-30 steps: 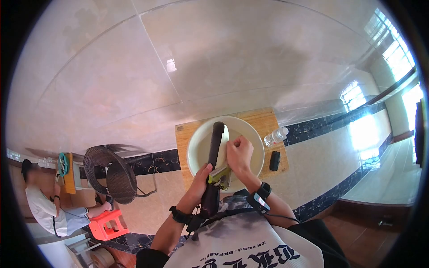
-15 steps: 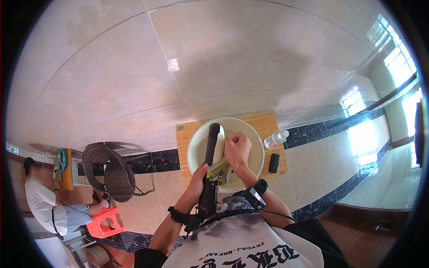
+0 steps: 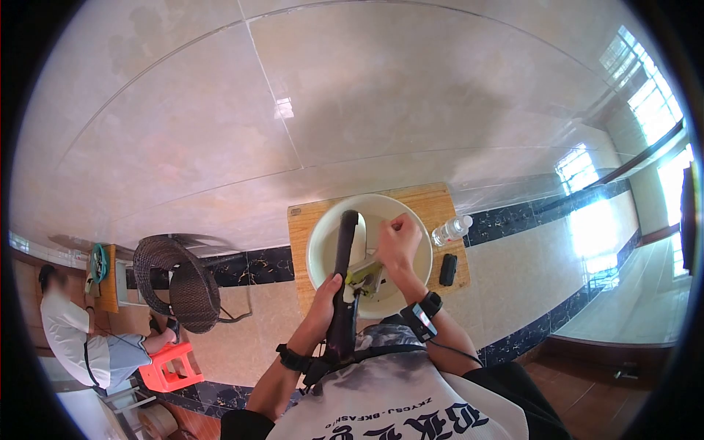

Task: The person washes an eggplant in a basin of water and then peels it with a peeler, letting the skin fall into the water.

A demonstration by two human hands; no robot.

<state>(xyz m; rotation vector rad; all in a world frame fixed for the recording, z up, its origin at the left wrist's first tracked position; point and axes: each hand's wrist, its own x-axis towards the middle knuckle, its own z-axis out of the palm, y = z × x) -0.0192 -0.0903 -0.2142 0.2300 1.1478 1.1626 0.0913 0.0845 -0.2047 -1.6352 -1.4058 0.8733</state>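
A long, dark purple eggplant [image 3: 342, 253] runs from over a white basin [image 3: 314, 249] down towards my shirt. My left hand [image 3: 325, 301] is closed round its lower part, thumb on top. Pale flesh or another pale surface [image 3: 358, 246] shows along its right side. My right hand [image 3: 400, 240] is closed in a fist above the basin, to the right of the eggplant; what its fingers hold, if anything, is hidden. Between the hands, a yellow-green piece with a pale bar [image 3: 361, 277] sits beside the eggplant, too small to name. Dark scraps lie below it in the basin.
The basin stands on a wooden table [image 3: 299, 220] against the tiled wall. A clear bottle [image 3: 451, 230] and a black case [image 3: 448, 270] lie at its right. To the left are a wicker chair [image 3: 194, 297], a red stool [image 3: 170, 369] and a seated person [image 3: 73, 326].
My right hand has shifted slightly right and its wrist has turned a little. The yellow-green piece has changed angle. My left hand keeps its hold, and the eggplant's upper tip sits slightly lower.
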